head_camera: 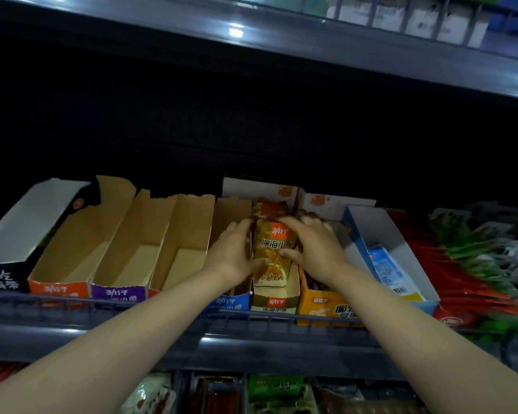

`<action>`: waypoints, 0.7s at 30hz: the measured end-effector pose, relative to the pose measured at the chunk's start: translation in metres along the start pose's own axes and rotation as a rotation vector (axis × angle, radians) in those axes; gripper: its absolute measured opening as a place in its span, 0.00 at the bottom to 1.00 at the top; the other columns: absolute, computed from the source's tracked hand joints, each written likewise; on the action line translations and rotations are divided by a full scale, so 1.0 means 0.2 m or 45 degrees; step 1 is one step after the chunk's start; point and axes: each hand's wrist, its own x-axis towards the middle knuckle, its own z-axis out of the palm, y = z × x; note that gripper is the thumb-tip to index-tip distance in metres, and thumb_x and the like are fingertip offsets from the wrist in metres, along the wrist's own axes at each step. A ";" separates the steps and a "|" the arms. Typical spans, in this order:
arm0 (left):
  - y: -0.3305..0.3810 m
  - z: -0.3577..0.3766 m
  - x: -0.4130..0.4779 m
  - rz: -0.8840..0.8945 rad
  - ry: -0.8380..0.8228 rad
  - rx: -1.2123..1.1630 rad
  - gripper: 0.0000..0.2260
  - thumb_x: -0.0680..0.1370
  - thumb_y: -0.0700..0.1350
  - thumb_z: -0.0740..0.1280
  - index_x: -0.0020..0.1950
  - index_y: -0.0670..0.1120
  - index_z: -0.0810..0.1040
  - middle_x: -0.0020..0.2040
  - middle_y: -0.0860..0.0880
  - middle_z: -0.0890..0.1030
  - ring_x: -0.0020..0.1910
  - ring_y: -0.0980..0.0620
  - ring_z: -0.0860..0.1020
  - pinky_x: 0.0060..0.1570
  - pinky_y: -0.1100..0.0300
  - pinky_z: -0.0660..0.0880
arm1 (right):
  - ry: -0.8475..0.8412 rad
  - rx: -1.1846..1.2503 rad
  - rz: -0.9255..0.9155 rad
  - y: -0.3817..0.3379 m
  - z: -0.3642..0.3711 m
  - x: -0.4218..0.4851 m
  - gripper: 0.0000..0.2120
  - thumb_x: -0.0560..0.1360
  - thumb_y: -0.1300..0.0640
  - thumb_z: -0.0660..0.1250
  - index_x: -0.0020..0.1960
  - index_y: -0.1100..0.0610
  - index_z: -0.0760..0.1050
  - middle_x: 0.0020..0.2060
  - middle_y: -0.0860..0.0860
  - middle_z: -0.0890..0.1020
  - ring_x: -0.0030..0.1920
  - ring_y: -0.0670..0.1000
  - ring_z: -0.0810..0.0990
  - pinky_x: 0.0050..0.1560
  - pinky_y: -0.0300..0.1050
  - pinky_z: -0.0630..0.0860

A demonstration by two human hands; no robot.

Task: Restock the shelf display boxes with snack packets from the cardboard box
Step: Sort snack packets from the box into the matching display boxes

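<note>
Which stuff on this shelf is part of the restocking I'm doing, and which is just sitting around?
Job: left hand, right hand, golden snack packets they hold, gold display box, empty display boxes.
Lying about: red packets, blue packet, lower-shelf goods.

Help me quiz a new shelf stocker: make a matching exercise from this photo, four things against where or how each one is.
Things:
1. purple-front box
2. gold packet
3. blue-and-white packet
4. black box

States:
A. far left of the shelf
B. held between left hand and right hand
C. empty
D. lying in the white box at right

Pairs: 1-C, 2-B, 3-D, 4-A
</note>
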 end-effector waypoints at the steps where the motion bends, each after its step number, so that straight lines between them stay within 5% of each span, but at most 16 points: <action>1: 0.00 0.00 0.00 -0.011 -0.009 0.004 0.32 0.72 0.51 0.74 0.72 0.51 0.63 0.59 0.49 0.71 0.59 0.50 0.72 0.56 0.56 0.73 | -0.014 0.001 0.036 0.00 0.00 0.00 0.30 0.76 0.48 0.67 0.75 0.45 0.59 0.66 0.52 0.71 0.67 0.54 0.66 0.67 0.47 0.61; 15: 0.01 -0.01 -0.03 -0.046 -0.040 -0.051 0.31 0.75 0.49 0.70 0.75 0.48 0.59 0.63 0.48 0.70 0.61 0.50 0.73 0.56 0.57 0.73 | -0.140 0.284 0.311 0.04 0.05 0.00 0.33 0.76 0.43 0.65 0.75 0.51 0.57 0.70 0.55 0.65 0.72 0.55 0.61 0.69 0.52 0.65; 21: 0.03 -0.14 -0.23 0.138 0.005 -0.004 0.30 0.78 0.52 0.65 0.76 0.50 0.57 0.70 0.50 0.66 0.67 0.52 0.68 0.62 0.58 0.69 | -0.019 0.368 0.076 -0.05 -0.08 -0.19 0.32 0.78 0.47 0.63 0.77 0.47 0.52 0.75 0.49 0.58 0.75 0.49 0.55 0.74 0.49 0.58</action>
